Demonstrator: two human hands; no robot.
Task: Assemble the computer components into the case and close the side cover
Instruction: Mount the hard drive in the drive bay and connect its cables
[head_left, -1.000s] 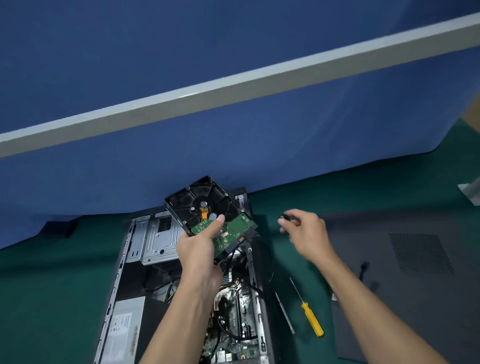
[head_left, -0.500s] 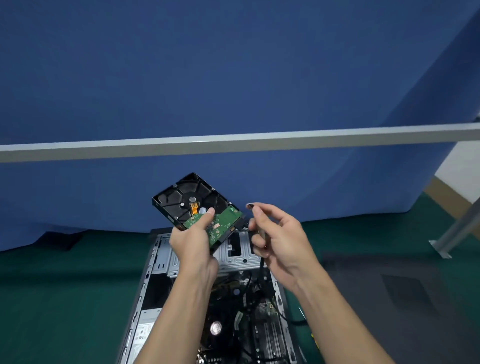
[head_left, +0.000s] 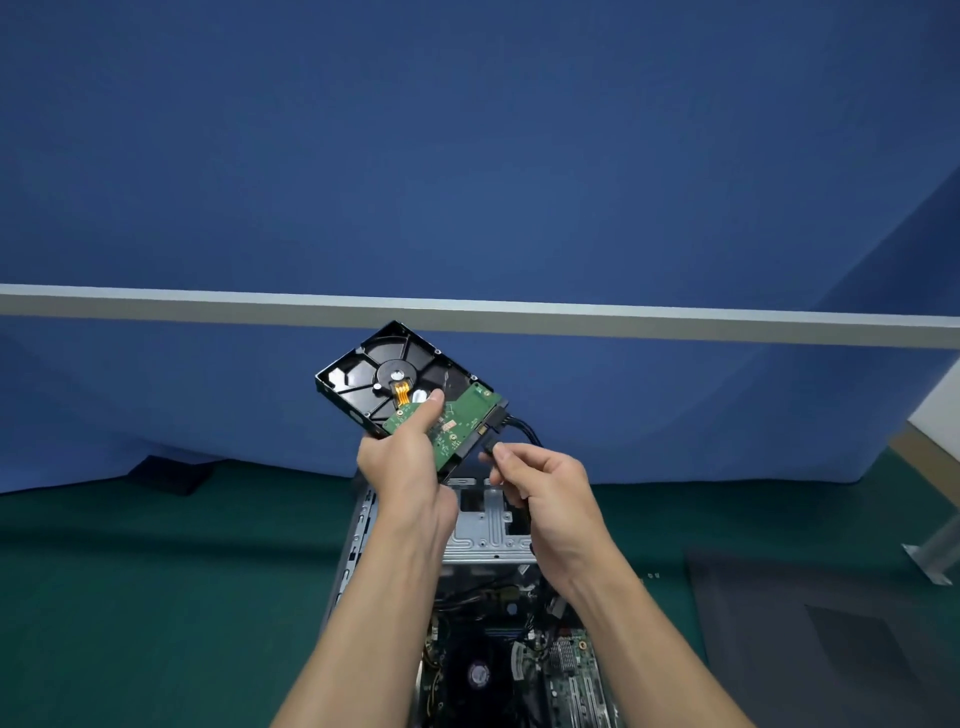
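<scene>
My left hand (head_left: 410, 467) grips a black hard drive (head_left: 379, 374) by its near edge and holds it tilted in the air above the open computer case (head_left: 358, 535). The drive's green circuit board faces me. One black cable plug (head_left: 500, 417) sits in the connector edge of the drive. My right hand (head_left: 545, 483) pinches a second black cable connector (head_left: 491, 446) just below that edge, right beside the drive's port. Inside the case lie a silver drive cage (head_left: 488, 535) and the motherboard (head_left: 566, 675) with its cables.
The dark side cover (head_left: 831, 623) lies flat on the green mat to the right of the case. A blue partition with a grey rail (head_left: 675, 322) stands behind. A metal table leg (head_left: 935, 556) is at the far right. A black object (head_left: 171, 473) sits at the partition's foot on the left.
My right hand went from beside the case to the drive's connector edge, bringing a cable connector up to it. A cable now sits plugged in the drive. The camera view rose and swung.
</scene>
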